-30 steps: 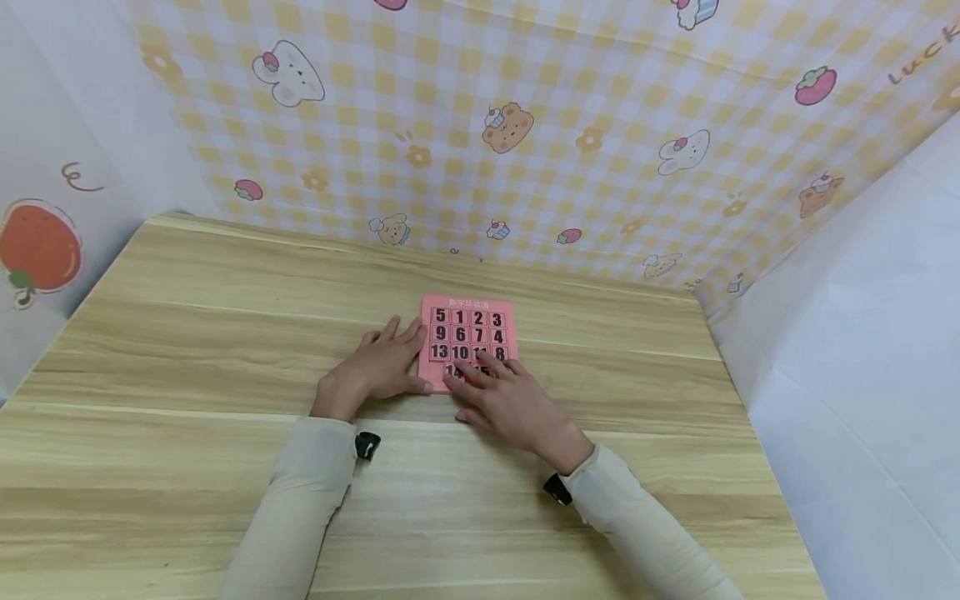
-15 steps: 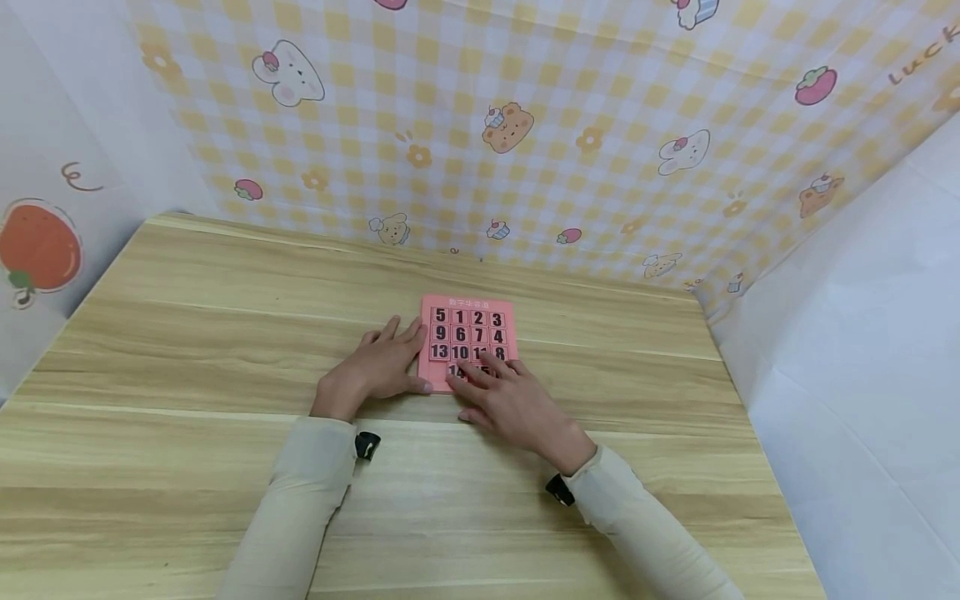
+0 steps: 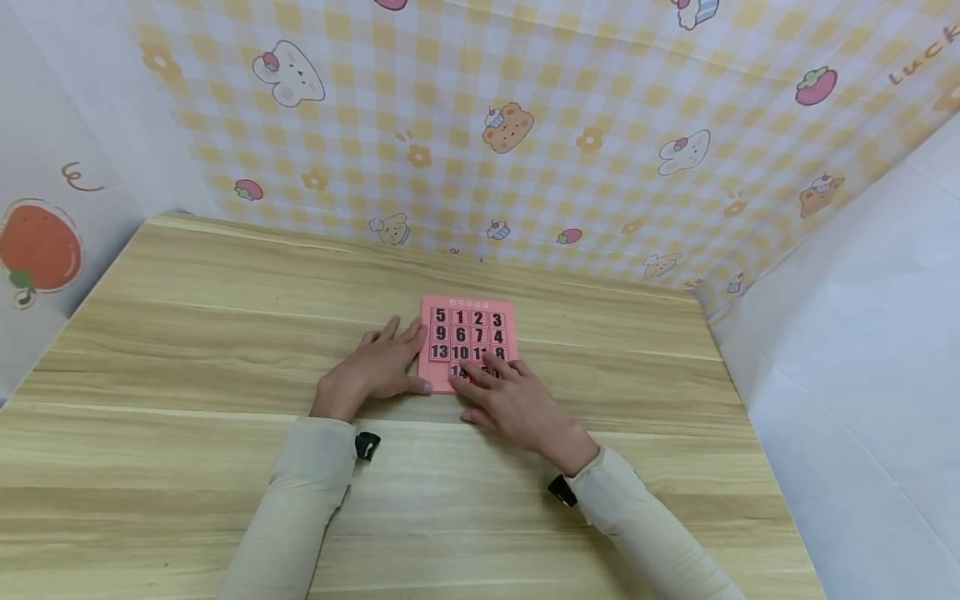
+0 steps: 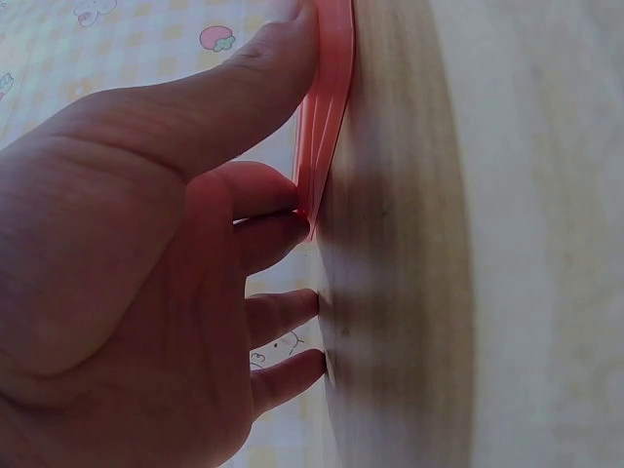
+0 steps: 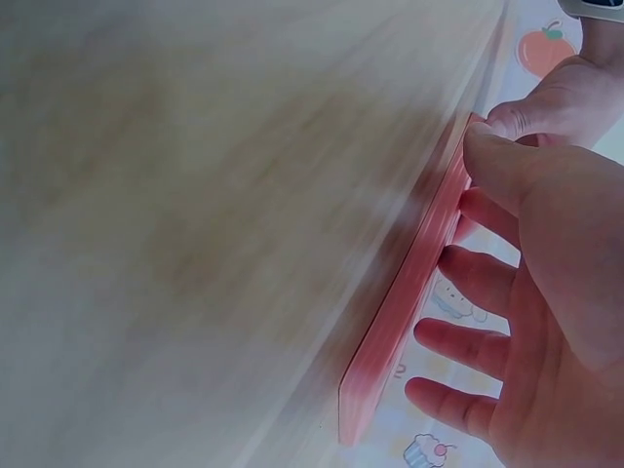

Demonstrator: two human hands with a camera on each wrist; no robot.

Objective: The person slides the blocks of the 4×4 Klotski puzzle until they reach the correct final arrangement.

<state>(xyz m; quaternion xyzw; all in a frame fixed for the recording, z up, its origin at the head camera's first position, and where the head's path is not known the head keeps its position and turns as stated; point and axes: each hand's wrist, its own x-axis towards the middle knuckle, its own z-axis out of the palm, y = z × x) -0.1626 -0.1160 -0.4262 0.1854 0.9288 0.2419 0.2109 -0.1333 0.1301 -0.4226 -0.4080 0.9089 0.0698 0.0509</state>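
A pink sliding number puzzle (image 3: pixel 509 313) lies flat on the table, its black-numbered tiles in rows. My left hand (image 3: pixel 380 367) lies along its left side, fingertips at the edge and thumb at the near left corner. In the left wrist view, the thumb and two fingers touch the puzzle's side, with the other fingertips down on the table. My right hand (image 3: pixel 517 408) reaches over the near right part, its fingers extended on the bottom row at the 14 tile (image 3: pixel 459 372) and partly covering the tiles beside it. A gap shows at the bottom row's left end.
The wood-grain table (image 3: pixel 225 333) extends around the puzzle on all sides. A yellow checked cloth (image 3: pixel 450 167) with cartoon prints hangs behind it, and a white sheet (image 3: pixel 862 333) stands along the right edge.
My right hand has slid slightly right, and the 14 tile has shifted right with it, widening the gap at the bottom left. The left hand and the puzzle's frame have stayed put.
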